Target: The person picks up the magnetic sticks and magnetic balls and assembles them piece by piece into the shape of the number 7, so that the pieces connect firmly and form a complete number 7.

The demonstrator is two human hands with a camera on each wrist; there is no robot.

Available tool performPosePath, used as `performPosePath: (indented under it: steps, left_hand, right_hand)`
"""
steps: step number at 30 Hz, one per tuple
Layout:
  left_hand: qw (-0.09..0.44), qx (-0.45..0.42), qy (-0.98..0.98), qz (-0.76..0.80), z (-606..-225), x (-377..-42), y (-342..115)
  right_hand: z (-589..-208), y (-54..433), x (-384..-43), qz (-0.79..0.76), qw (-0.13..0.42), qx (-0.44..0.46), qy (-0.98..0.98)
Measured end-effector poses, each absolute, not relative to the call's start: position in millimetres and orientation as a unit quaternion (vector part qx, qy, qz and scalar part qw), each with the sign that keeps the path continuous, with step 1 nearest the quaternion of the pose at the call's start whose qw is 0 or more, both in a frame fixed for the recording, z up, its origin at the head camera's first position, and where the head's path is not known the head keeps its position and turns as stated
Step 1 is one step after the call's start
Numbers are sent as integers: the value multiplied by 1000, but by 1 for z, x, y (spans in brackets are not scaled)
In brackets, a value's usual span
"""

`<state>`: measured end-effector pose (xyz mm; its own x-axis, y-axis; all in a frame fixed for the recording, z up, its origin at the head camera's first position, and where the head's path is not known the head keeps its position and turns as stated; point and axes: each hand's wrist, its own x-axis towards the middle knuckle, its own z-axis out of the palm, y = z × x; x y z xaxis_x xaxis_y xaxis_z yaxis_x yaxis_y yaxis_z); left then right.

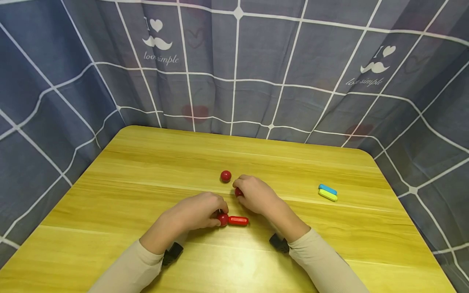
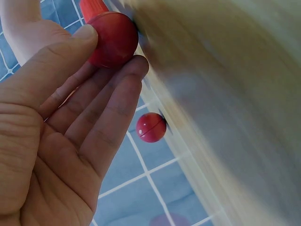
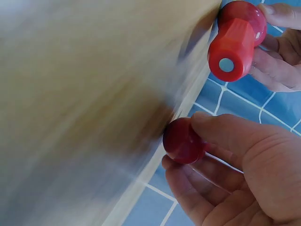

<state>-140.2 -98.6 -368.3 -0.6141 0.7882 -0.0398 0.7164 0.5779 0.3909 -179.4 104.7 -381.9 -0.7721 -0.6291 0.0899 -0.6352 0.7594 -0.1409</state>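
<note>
My left hand (image 1: 199, 210) pinches a shiny red ball (image 1: 222, 220) between thumb and fingertips, low at the tabletop. End-on against that ball lies a red toy rod (image 1: 238, 221), whose free end shows a round silvery tip in the right wrist view. Just beyond it, my right hand (image 1: 258, 195) holds a second red ball (image 3: 182, 141) between thumb and fingers, close to the wood. A third red ball (image 1: 225, 176) sits alone on the table, farther back and left of the right hand; the left wrist view shows a seam round it.
Two short rods, one blue (image 1: 328, 189) and one yellow (image 1: 327, 195), lie side by side on the wooden table (image 1: 110, 195), right of the right hand. A grey-blue curtain (image 1: 212, 44) with white lines surrounds the table's back and sides.
</note>
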Motion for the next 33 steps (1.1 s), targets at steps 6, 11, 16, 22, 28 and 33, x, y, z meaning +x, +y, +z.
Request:
performPosePath:
  steps: [6, 11, 16, 22, 28, 33]
  left_hand:
    - [104, 424, 884, 170, -367, -139, -98]
    - [108, 426, 882, 170, -368, -139, -98]
    - [113, 426, 881, 172, -368, -138, -98]
    - [116, 424, 882, 173, -368, -137, -97]
    - [112, 422, 883, 171, -368, -138, -98]
    - [108, 421, 885, 168, -368, -138, -99]
  right_hand:
    - [-384, 112, -177, 111, 2, 336, -935]
    - [-385, 119, -175, 139, -22, 323, -936]
    - [-387, 125, -173, 166, -29, 318, -933]
    - [-389, 135, -170, 194, -34, 334, -922]
    - [-387, 142, -164, 203, -39, 316, -926]
    - [-383, 148, -159, 194, -39, 326, -924]
